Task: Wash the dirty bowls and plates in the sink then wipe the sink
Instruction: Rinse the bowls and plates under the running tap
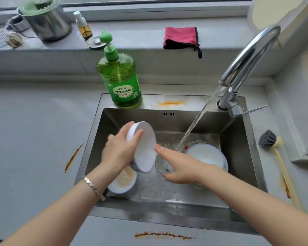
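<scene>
My left hand grips a white bowl by its rim, tilted on its side over the steel sink. My right hand is flat, its straight fingers touching the bowl's lower edge. Below the left hand sits a dirty bowl with orange foamy residue. At the sink's right lies a white plate or bowl on a stained dish. Water runs from the faucet onto the sink floor beside it.
A green dish soap bottle stands on the sink's back rim. A pink cloth lies on the windowsill. A dish brush rests on the right counter. Orange stains mark the counter and the sink's back rim.
</scene>
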Demonstrator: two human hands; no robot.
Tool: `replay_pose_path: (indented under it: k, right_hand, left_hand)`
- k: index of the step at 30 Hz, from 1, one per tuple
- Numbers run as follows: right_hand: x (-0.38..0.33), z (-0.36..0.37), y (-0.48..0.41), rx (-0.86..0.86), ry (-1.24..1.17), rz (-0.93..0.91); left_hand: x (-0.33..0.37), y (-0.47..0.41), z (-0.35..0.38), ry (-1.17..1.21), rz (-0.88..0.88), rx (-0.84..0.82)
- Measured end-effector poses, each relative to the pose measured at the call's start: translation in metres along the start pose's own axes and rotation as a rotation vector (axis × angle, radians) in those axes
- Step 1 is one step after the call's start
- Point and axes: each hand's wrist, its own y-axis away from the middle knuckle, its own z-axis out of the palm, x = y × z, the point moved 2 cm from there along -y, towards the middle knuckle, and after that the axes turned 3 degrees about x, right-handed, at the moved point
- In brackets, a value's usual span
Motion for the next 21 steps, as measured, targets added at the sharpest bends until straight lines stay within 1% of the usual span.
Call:
replay_pose_path:
  k: [3, 4, 5, 8, 11, 13, 15, 16, 18, 19, 20, 21]
  right_hand:
    - [-0.023, 0.006, -0.005, -0.037, -0.256, -0.055]
    - [-0.023, 0.007, -0.003, -0.035, -0.27, -0.088]
    - [-0.017, 0.007, 0.0, -0.018, -0.206, -0.136]
    - [0.027, 0.0, 0.0, 0.048, 0.313, -0.335]
    - [0.043, -0.029, -0.013, 0.122, 0.739, -0.389]
    - [0.044, -0.04, -0.02, 0.152, 0.892, -0.377]
    - [0.044, -0.04, -0.02, 0.046, 0.854, -0.284]
    - [0.043, -0.037, -0.016, 0.009, 0.763, -0.224]
    - [0.039, -0.026, -0.004, -0.058, 0.492, -0.123]
    - [0.036, -0.022, 0.002, -0.037, 0.376, -0.106]
    - [0.034, -0.017, 0.006, 0.027, 0.288, -0.104]
    - [0.031, -0.016, 0.011, 0.146, 0.193, -0.103]
  left_hand:
    - [0.022, 0.007, 0.014, 0.259, 0.032, -0.029]
    - [0.028, 0.005, 0.014, 0.351, 0.03, -0.032]
    - [0.031, 0.002, 0.012, 0.426, 0.025, -0.049]
    - [0.034, -0.006, 0.009, 0.508, 0.01, -0.184]
    - [0.037, -0.006, 0.015, 0.507, -0.018, -0.35]
    - [0.042, -0.009, 0.017, 0.55, -0.053, -0.453]
    - [0.046, -0.015, 0.017, 0.582, -0.067, -0.479]
    - [0.047, -0.017, 0.017, 0.587, -0.077, -0.46]
    - [0.052, -0.021, 0.019, 0.595, -0.144, -0.398]
    - [0.055, -0.02, 0.02, 0.607, -0.206, -0.381]
    - [0.058, -0.017, 0.022, 0.618, -0.269, -0.379]
    - [0.06, -0.015, 0.025, 0.623, -0.322, -0.387]
